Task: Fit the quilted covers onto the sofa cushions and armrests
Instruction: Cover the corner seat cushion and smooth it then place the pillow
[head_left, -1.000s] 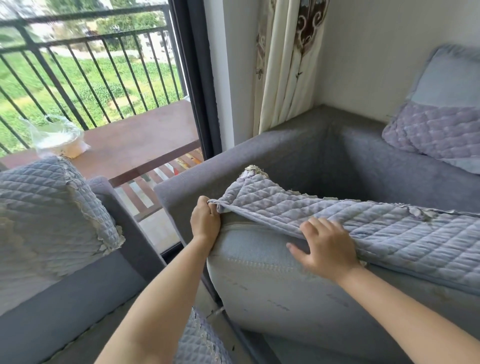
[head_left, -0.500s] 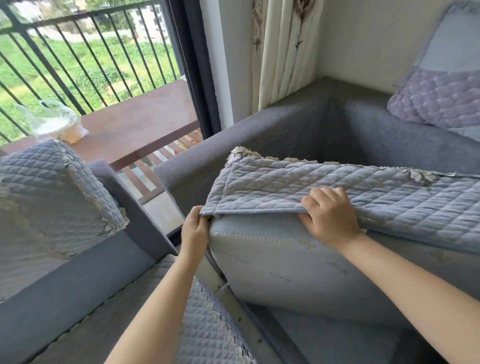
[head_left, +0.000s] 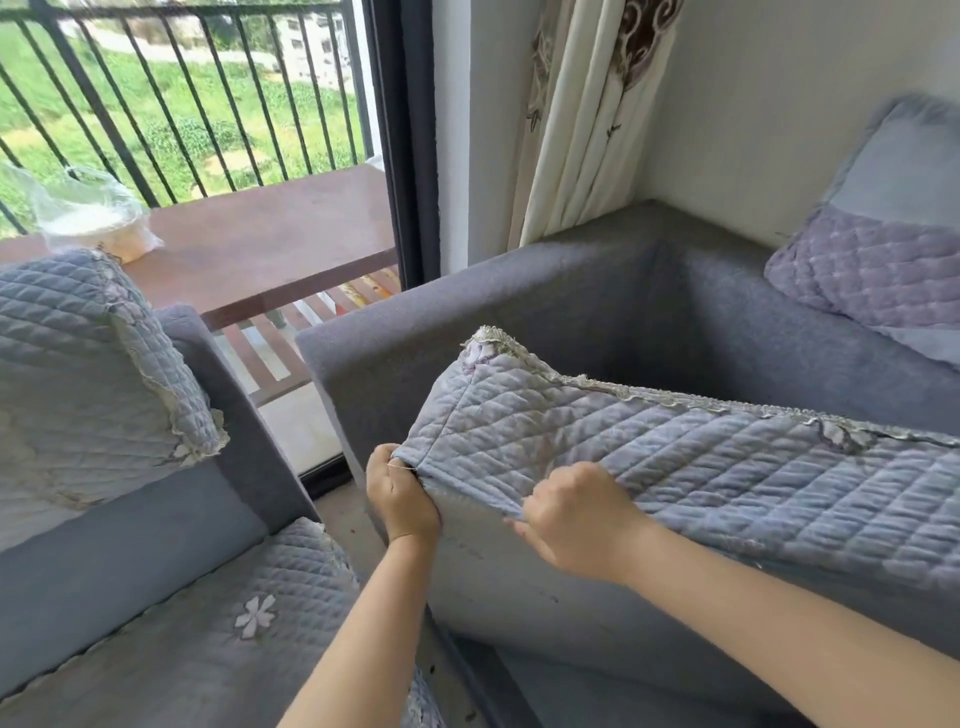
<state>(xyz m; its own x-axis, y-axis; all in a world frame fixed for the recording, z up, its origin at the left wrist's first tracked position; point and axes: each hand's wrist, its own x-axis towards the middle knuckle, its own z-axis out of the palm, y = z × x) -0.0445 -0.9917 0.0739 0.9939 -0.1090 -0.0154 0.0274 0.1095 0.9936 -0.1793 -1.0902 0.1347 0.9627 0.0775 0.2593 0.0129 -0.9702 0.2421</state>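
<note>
A blue-grey quilted cover (head_left: 675, 457) with a lace trim lies over the top of a pale seat cushion (head_left: 519, 587) that stands tilted up in the grey sofa (head_left: 571, 291). My left hand (head_left: 400, 496) grips the cover's near left corner at the cushion's edge. My right hand (head_left: 576, 519) pinches the cover's lower hem a little to the right, pulling it down over the cushion's front face. Part of the cushion's front face shows bare below both hands.
A second sofa at the left wears a quilted armrest cover (head_left: 88, 364) and a quilted seat cover (head_left: 249, 623). A throw pillow (head_left: 878, 260) leans at the back right. A curtain (head_left: 587, 119), glass door frame (head_left: 410, 140) and balcony table (head_left: 270, 234) stand behind.
The cover has been pulled further down over the cushion's near edge. Both hands have closed on its hem; the right hand went from lying flat to pinching.
</note>
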